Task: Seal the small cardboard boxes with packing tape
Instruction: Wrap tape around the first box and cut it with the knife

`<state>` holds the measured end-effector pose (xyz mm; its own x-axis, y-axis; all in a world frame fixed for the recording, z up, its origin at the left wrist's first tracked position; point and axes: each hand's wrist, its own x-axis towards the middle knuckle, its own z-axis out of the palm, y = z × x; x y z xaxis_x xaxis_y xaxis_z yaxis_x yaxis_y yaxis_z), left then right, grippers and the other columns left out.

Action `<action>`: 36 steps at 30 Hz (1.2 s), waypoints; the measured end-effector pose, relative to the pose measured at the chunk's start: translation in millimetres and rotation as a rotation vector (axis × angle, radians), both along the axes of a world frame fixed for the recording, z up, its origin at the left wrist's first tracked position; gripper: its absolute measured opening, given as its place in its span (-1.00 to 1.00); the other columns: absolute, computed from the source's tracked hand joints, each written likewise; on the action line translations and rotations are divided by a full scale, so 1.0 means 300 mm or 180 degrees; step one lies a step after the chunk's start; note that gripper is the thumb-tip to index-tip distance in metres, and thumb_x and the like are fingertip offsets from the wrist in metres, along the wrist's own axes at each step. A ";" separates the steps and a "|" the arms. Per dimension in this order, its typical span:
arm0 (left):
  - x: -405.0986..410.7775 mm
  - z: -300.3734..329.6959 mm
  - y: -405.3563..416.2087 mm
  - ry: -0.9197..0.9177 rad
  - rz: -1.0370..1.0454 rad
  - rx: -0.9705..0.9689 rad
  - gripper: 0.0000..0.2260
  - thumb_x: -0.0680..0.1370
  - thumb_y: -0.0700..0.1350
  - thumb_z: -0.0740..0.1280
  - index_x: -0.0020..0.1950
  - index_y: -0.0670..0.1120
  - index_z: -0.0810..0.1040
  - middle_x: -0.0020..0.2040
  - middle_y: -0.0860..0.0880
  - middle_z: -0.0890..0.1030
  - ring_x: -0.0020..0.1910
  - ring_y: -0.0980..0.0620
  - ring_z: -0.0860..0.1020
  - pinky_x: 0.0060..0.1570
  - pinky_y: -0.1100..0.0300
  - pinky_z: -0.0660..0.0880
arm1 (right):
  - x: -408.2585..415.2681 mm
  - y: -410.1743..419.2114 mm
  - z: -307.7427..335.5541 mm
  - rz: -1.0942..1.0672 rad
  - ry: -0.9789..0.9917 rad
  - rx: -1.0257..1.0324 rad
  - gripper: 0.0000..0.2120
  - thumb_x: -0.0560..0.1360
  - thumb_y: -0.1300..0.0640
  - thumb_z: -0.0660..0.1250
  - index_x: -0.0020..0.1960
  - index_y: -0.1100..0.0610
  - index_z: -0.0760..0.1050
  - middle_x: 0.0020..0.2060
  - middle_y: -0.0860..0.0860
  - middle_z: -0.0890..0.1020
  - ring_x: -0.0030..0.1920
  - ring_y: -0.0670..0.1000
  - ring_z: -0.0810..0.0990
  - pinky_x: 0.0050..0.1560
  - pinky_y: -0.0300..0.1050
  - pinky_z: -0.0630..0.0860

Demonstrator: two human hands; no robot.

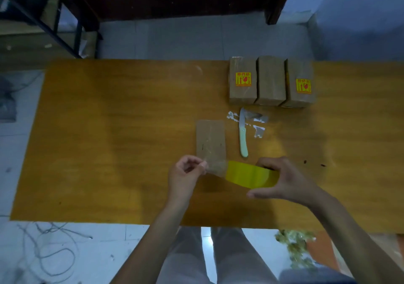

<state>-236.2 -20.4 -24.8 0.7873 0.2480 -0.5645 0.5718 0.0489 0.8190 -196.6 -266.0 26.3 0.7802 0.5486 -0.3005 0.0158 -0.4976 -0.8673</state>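
Fingers [202, 165] of our left hand [185, 175] pinch the free end of the clear tape strip [215, 167], while our right hand [282, 178] curls round the yellow tape roll [251, 174], thumb below and the other fingers over its top rim. Both hands hover over the near edge of the tabletop [109, 130], a little right of its middle, with the short pulled length of tape stretched between them.

From the head camera, we see one small cardboard box [211, 139] lying flat just beyond our hands, towards the tabletop's centre; clear film seems to lie across its top, though we cannot tell whether it is stuck down. Beside it on the right lies a knife [243, 135] with a pale handle, its blade pointing towards the far edge, among a few scraps of tape [258, 123]. Three more boxes [271, 81] stand side by side, touching, at the far edge towards the right corner; two carry yellow-and-red stickers.

We judge the tape thin, limp and very sticky, prone to folding onto itself, so it wants holding by its very tip and kept taut. The box looks light and may slide when pressed, so it probably needs steadying by its sides.
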 end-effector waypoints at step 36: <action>0.155 -0.276 0.051 0.0827 0.0455 0.0534 -0.87 0.58 -0.16 0.33 -0.17 -0.05 0.49 -0.16 -0.04 0.60 -0.14 -0.03 0.56 -0.16 0.12 0.50 | 0.311 0.178 -0.157 0.1274 -0.1439 -0.3017 -0.45 0.31 -0.41 0.37 -0.04 0.07 0.56 -0.30 -0.02 0.52 -0.22 0.01 0.49 -0.34 -0.12 0.42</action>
<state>-189.6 -5.0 -107.7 0.5731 0.4519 -0.6837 0.7595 0.0205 0.6502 -103.2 -212.6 -20.8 0.7420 0.4844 -0.4635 0.5398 -0.8417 -0.0154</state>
